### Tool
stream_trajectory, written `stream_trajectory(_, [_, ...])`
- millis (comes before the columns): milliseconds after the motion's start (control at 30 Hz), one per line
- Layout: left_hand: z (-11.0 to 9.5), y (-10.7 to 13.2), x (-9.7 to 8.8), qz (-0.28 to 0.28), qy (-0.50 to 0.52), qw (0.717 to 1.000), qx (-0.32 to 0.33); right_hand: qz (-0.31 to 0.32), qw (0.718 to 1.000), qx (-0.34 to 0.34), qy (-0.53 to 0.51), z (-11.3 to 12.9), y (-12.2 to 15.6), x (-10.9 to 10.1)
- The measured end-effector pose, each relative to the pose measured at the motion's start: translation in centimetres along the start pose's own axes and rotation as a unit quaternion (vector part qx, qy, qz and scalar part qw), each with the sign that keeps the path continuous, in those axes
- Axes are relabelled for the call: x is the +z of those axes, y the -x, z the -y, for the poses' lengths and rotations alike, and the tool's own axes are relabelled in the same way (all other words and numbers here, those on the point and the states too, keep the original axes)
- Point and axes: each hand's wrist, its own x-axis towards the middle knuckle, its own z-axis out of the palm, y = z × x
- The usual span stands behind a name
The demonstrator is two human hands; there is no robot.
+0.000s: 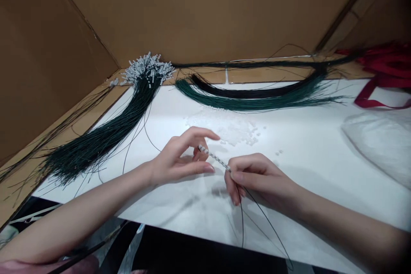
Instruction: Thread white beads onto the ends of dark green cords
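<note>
Between the thumb and fingers of my right hand (253, 175) is pinched a short beaded stem (214, 158), a row of small whitish beads on dark wire. Two thin dark wire ends (261, 212) trail down from that hand toward the near edge of the sheet. The stem's far tip reaches up and left to my left hand (183, 154). Thumb and index finger there are spread apart around the tip, and whether the curled fingers touch it I cannot tell. Just beyond both hands lies a scatter of small pale beads (237, 130) on the white sheet (308, 137).
A thick bundle of green wires with whitish beaded tips (147, 70) lies at the left. Loose green wires (257, 102) and black wires (250, 93) curve across the back. Red ribbon (379, 90) and a clear plastic bag (379, 137) sit right. Cardboard walls (208, 13) enclose the back.
</note>
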Motion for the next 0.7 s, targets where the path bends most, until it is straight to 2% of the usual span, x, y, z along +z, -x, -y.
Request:
stream_trajectory(67, [0.4,-0.2,-0.1,0.027,0.079,0.995,-0.058,-0.026,0.999,-0.03,0.032,0.2,-0.1,0.3])
stream_trajectory(133, [0.7,-0.4,-0.2,0.044,0.122,0.989,-0.075,-0.065,0.992,-0.078,0.08,0.5,-0.1,0.6])
stream_trajectory(200, [0.5,-0.7,-0.2,0.058,0.144,0.985,-0.077,-0.106,0.973,-0.138,0.154,1.0,-0.1,0.9])
stream_trajectory(333, [-2.0,-0.6,1.0,0.103,0.197,0.968,-0.116,-0.201,0.904,-0.225,0.302,2.8,0.4,2.3])
stream_trajectory(433, [-4.9,0.2,2.3,0.158,0.253,0.945,-0.135,-0.263,0.865,-0.262,0.338,4.3,1.0,3.8])
stream_trajectory(500, [-6.7,1.0,3.0,0.135,0.293,0.935,-0.148,-0.275,0.864,-0.269,0.324,5.4,1.3,4.7])
stream_trajectory(600, [-8.9,3.0,2.8,0.082,0.354,0.913,-0.188,-0.276,0.889,-0.27,0.247,7.5,1.4,5.8])
stream_trajectory(633, [-9.6,3.9,2.3,0.066,0.352,0.912,-0.201,-0.287,0.894,-0.271,0.214,8.3,1.2,6.1])
stream_trajectory(700, [-11.2,6.2,0.8,0.02,0.299,0.932,-0.206,-0.3,0.899,-0.276,0.158,10.0,0.7,6.4])
